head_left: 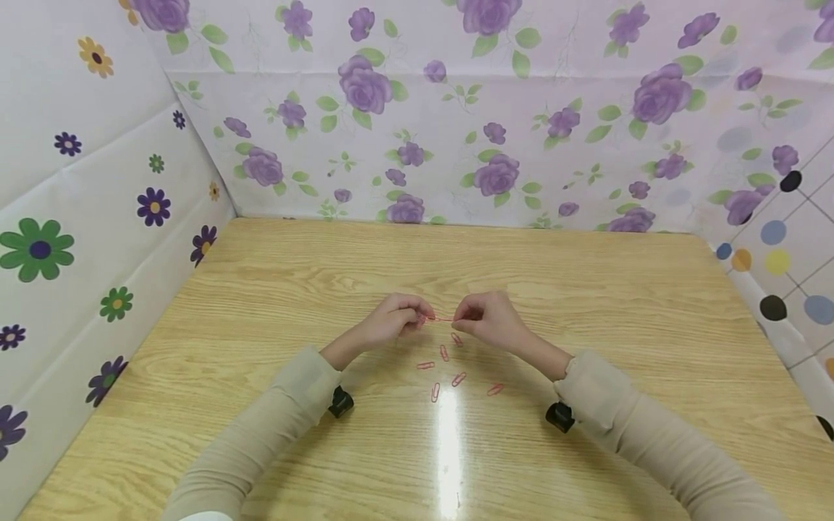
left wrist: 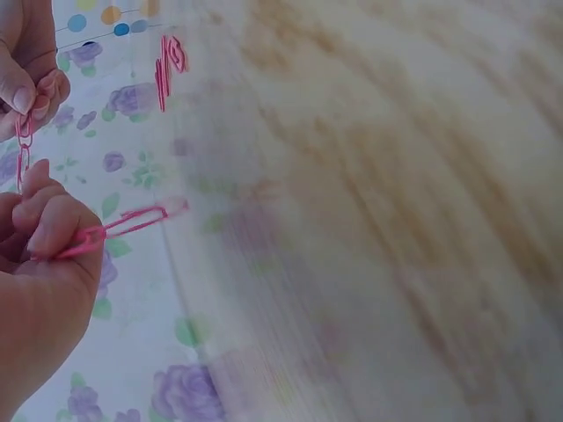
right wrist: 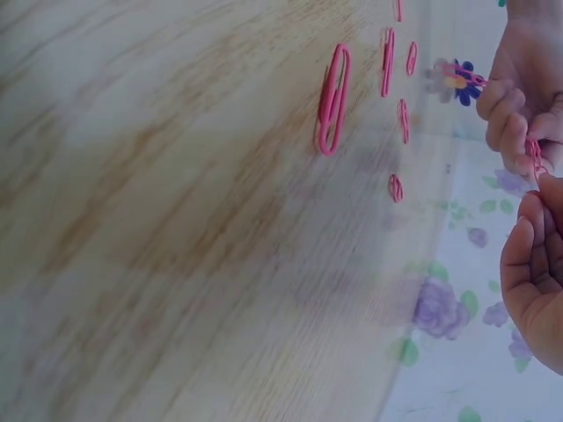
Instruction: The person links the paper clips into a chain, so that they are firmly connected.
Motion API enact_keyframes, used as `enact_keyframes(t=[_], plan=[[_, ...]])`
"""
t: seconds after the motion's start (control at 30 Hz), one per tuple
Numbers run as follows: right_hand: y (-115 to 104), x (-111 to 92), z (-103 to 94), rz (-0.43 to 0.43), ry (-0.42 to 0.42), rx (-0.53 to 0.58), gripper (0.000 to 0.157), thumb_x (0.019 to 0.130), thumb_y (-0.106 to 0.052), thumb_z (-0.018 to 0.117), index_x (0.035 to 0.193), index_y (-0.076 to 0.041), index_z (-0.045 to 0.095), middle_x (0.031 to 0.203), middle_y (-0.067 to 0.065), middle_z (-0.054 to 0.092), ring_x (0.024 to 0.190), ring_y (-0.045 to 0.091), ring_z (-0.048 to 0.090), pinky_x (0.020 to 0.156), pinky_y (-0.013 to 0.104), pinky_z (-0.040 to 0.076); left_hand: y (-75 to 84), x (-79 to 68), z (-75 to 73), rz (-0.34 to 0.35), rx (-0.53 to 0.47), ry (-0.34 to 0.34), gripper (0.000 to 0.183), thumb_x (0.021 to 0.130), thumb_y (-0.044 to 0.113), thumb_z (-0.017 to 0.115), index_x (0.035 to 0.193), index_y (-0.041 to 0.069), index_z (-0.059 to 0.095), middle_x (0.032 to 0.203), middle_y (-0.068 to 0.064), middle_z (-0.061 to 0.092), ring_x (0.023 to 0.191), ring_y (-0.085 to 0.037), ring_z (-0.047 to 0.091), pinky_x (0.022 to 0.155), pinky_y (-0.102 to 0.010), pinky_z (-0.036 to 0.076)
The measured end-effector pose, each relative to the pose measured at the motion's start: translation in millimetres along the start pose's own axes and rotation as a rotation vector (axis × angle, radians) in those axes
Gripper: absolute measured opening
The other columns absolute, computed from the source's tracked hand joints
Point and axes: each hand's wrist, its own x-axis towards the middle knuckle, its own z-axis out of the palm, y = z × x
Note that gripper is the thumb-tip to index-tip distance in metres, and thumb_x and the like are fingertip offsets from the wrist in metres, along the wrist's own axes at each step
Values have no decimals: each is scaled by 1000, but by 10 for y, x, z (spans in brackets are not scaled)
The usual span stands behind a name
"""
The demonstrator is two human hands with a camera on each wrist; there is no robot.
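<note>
Chain of linked pink wire paperclips (head_left: 439,319) stretched over the pale wood-grain table (head_left: 586,289); your left hand (head_left: 395,320) and right hand (head_left: 493,318) curled, each pinching it; loose pink paperclips (head_left: 459,379) nearer you; steady the links, ease wire without bending

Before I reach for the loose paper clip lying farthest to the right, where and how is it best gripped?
Probably pinch the pink paper clip across its middle, from above, with the right hand once free: it lies flat, both long sides exposed.
</note>
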Motion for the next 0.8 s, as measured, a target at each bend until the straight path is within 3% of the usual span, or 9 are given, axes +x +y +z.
enact_keyframes(t=[0.23,0.5,0.63,0.8], plan=[[30,-2,2,4,-1,13,8,77,1,69,72,-4,66,68,1,63,57,9,55,52,23,47,-12,-19,-1,65,153,26,20,90,14,58,99,-2,65,63,-1,45,53,-10,35,51,-22,31],[42,-13,8,7,-4,14,8,78,1,69,72,-4,66,68,1,63,57,9,55,53,23,46,-52,5,17,111,221,24,21,86,18,65,98,1,68,51,3,31,46,-9,26,48,-21,26],[30,-12,14,5,-4,8,8,77,1,69,72,-4,66,69,1,64,58,9,55,53,23,47,-53,16,24,140,245,24,15,87,13,62,90,0,69,54,2,39,48,-9,30,48,-20,28],[0,-16,12,4,-6,9,8,77,1,69,72,-4,66,69,2,64,57,8,55,53,23,47,-47,26,36,150,222,-3,16,89,10,58,87,-4,66,71,-11,59,59,-11,44,53,-21,37]])
